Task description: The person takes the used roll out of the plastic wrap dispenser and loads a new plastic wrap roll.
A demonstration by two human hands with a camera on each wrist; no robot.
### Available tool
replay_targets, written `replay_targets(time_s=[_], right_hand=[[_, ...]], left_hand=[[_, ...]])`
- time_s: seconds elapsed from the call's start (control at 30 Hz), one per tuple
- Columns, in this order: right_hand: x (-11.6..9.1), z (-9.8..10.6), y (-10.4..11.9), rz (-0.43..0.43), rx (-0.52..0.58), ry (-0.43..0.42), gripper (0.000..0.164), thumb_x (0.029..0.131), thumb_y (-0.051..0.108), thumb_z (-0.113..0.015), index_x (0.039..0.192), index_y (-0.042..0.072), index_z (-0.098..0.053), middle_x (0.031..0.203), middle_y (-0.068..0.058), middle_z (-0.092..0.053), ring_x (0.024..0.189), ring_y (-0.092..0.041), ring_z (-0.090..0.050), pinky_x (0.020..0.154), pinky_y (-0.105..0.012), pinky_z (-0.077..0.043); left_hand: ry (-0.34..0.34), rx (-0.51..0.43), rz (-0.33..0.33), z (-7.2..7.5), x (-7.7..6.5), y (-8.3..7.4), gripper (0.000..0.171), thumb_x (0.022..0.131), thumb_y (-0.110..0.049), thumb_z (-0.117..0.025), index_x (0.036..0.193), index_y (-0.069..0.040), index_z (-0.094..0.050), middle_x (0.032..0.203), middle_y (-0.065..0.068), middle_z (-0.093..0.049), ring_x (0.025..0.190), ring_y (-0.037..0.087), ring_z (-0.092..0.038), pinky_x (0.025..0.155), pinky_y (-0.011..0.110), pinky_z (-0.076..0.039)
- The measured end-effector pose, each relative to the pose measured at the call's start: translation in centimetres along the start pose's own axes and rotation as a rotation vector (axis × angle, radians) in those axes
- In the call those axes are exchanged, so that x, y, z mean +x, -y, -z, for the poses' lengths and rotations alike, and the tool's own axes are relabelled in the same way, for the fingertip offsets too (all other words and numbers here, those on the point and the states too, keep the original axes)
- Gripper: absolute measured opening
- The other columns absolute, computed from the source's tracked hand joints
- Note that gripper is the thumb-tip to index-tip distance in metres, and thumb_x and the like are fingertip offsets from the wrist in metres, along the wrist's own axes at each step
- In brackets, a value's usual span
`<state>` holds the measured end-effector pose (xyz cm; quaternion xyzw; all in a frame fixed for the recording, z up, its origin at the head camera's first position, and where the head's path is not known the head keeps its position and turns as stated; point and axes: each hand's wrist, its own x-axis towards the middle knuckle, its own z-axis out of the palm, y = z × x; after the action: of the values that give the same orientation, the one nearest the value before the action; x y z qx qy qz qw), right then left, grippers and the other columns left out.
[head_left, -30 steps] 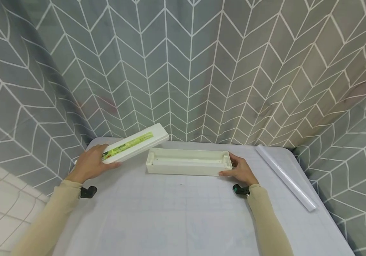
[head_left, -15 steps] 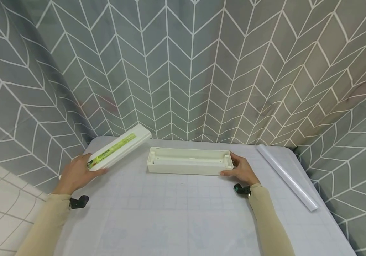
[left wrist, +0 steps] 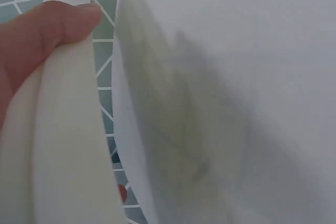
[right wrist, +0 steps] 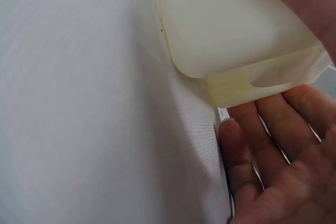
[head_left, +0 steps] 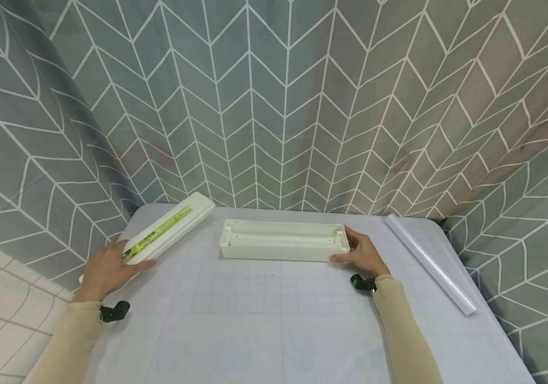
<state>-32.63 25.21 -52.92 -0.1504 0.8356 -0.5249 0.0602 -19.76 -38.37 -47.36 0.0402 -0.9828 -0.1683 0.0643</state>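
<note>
My left hand grips the near end of a long white lid with a green label, slanted by the table's left edge. In the left wrist view the thumb lies across the pale lid; the other fingers are mostly hidden. Open side up at mid-table is the matching long white box, which looks like a cling film dispenser. At its right end my right hand holds it between thumb and fingers. Close up in the right wrist view, fingers bend behind the box's end.
A clear, shiny roll of film lies slanted on the right of the table. The table has a pale gridded cover. A patterned grey curtain hangs behind and at the sides.
My left hand has carried the lid leftward and toward me, away from the box, and lowered it. The right hand and the box have stayed in place.
</note>
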Motion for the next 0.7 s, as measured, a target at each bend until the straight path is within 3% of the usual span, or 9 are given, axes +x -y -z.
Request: replay_targets(time_s=[0.23, 0.47, 0.7], right_hand=[[-0.2, 0.0, 0.1, -0.007, -0.008, -0.004, 0.106, 0.075, 0.018, -0.098, 0.162, 0.003, -0.040, 0.157, -0.020, -0.054, 0.135, -0.039, -0.060, 0.098, -0.015, -0.046], [-0.2, -0.1, 0.0, -0.004, 0.009, 0.002, 0.105, 0.076, 0.017, -0.098, 0.162, 0.002, -0.041, 0.155, -0.019, -0.056, 0.131, -0.036, -0.061, 0.098, -0.017, -0.047], [-0.1, -0.1, -0.1, 0.012, 0.005, -0.001, 0.106, 0.075, 0.019, -0.099, 0.162, 0.005, -0.041, 0.153, -0.019, -0.059, 0.131, -0.038, -0.062, 0.099, -0.022, -0.049]], left_hand=[[0.039, -0.012, 0.045, -0.9, -0.8, 0.3, 0.097, 0.086, -0.065, -0.078, 0.138, 0.014, -0.054, 0.119, 0.037, -0.065, 0.096, 0.045, -0.064, 0.067, 0.048, -0.048], [0.083, 0.013, 0.092, -2.0, -1.3, 0.6, 0.109, 0.085, -0.069, -0.076, 0.144, 0.018, -0.046, 0.131, 0.045, -0.053, 0.108, 0.054, -0.059, 0.079, 0.064, -0.052], [0.075, 0.032, 0.113, -2.7, -1.2, 0.6, 0.113, 0.082, -0.071, -0.078, 0.146, 0.016, -0.045, 0.131, 0.044, -0.048, 0.108, 0.056, -0.057, 0.080, 0.070, -0.049]])
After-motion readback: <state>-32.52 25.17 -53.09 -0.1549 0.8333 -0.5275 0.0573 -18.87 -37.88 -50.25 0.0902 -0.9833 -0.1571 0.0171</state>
